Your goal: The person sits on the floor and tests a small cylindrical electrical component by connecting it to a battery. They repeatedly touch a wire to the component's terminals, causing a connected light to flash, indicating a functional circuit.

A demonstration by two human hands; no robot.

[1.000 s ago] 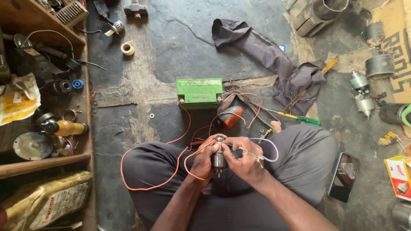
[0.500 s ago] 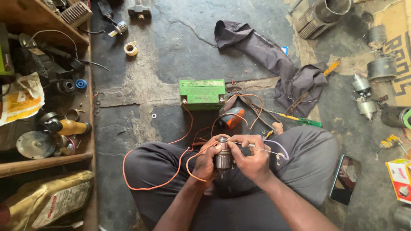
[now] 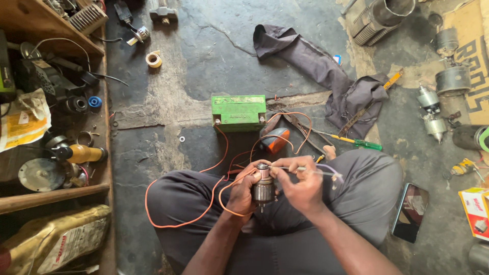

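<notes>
L hand (image 3: 243, 191) is gripping the small motor (image 3: 264, 187) over the lap w/ fingers wrapped round it, R hand (image 3: 300, 184) is pinching a thin probe (image 3: 305, 169) at its top terminal; orange wire (image 3: 204, 203) is trailing to the green battery (image 3: 238, 112) just ahead of both hands, so a slip could prob. short it.

at centre, the left hand (image 3: 243, 193) grips a small cylindrical motor (image 3: 263, 189) upright over the lap, while the right hand (image 3: 301, 184) pinches a thin wire (image 3: 310, 169) at its top. orange wires (image 3: 178, 222) loop toward 12 o'clock to a green battery (image 3: 239, 111). a phone (image 3: 409, 220) lies at 3 o'clock.
</notes>
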